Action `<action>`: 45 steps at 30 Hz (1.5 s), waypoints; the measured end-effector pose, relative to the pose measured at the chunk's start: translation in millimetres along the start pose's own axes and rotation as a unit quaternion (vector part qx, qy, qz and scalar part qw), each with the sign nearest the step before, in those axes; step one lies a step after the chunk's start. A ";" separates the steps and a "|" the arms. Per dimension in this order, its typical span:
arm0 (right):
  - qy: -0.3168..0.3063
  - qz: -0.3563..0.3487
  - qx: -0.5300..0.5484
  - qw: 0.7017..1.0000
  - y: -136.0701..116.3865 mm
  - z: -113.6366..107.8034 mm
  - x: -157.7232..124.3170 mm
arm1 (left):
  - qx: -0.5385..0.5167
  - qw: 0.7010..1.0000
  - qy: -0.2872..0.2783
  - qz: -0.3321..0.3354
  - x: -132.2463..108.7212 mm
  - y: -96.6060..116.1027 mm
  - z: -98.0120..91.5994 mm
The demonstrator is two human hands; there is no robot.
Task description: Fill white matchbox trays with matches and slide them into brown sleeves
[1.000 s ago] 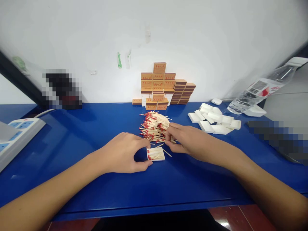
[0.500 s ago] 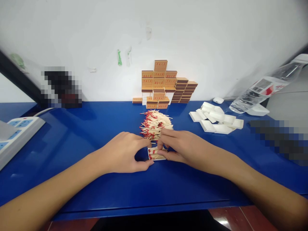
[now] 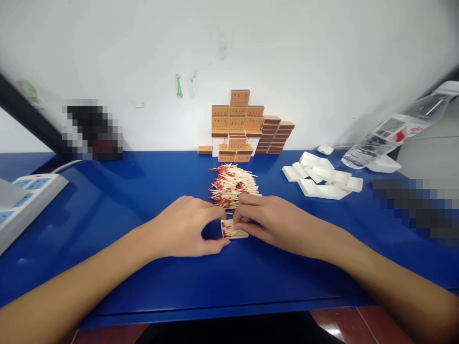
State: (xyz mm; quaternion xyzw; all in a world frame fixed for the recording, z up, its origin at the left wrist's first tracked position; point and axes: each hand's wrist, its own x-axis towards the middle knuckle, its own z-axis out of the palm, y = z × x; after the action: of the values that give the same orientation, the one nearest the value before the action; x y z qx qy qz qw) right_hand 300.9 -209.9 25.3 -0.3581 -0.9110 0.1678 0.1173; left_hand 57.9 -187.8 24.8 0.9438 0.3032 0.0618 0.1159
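A small white matchbox tray (image 3: pixel 235 235) with red-tipped matches (image 3: pixel 229 228) in it lies on the blue table. My left hand (image 3: pixel 188 227) holds the tray's left end, index finger at the far side and thumb at the near side. Over the tray's right half, my right hand (image 3: pixel 263 217) has its fingertips pinched together on matches, and they hide part of the contents. Just behind the tray lies a loose heap of matches (image 3: pixel 231 184), heads mostly to the left.
Orange matchboxes (image 3: pixel 236 123) stand stacked against the wall. Several empty white trays (image 3: pixel 322 177) lie in a pile to the right, near a clear plastic bottle (image 3: pixel 390 129) and a small white object (image 3: pixel 325 150). A power strip (image 3: pixel 36 200) sits at the left.
My right hand has shifted slightly to the left, its fingers curling closer together over the tray. The left hand and the tray are almost unmoved.
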 end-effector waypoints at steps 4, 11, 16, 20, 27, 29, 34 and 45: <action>-0.005 0.011 -0.003 1.000 0.0 -2.9 -2.6 | 0.001 1.000 0.001 -0.002 -1.1 -1.4 1.0; -0.014 0.029 -0.012 0.999 -5.1 -7.3 -5.2 | -0.007 1.000 0.000 -0.005 0.2 -1.9 0.9; 0.006 0.042 0.012 0.999 -0.2 -11.3 -4.0 | -0.010 1.000 0.001 -0.003 0.6 -1.5 0.6; 0.026 0.102 -0.051 0.993 13.9 -20.1 -10.3 | -0.024 1.000 0.000 0.012 -1.1 0.0 0.1; -0.020 0.142 -0.058 0.988 10.7 -15.0 -14.8 | -0.041 0.999 0.011 0.033 -3.4 2.7 0.4; -0.026 0.142 -0.054 0.988 7.3 -12.6 -13.9 | -0.039 0.999 0.010 0.028 -2.5 2.1 0.6; -0.062 0.130 -0.048 0.988 9.2 -13.7 -14.6 | -0.041 0.999 0.004 0.027 -1.7 1.2 1.2; -0.039 0.080 -0.019 0.996 -5.7 -16.3 -11.0 | -0.024 1.000 -0.005 0.011 -1.7 0.5 1.0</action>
State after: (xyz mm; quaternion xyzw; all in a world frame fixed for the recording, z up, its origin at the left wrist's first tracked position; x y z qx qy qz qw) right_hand 310.8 -217.9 41.4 -0.4252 -0.8864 0.1729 0.0605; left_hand 57.0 -189.4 23.8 0.9444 0.2907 0.0656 0.1392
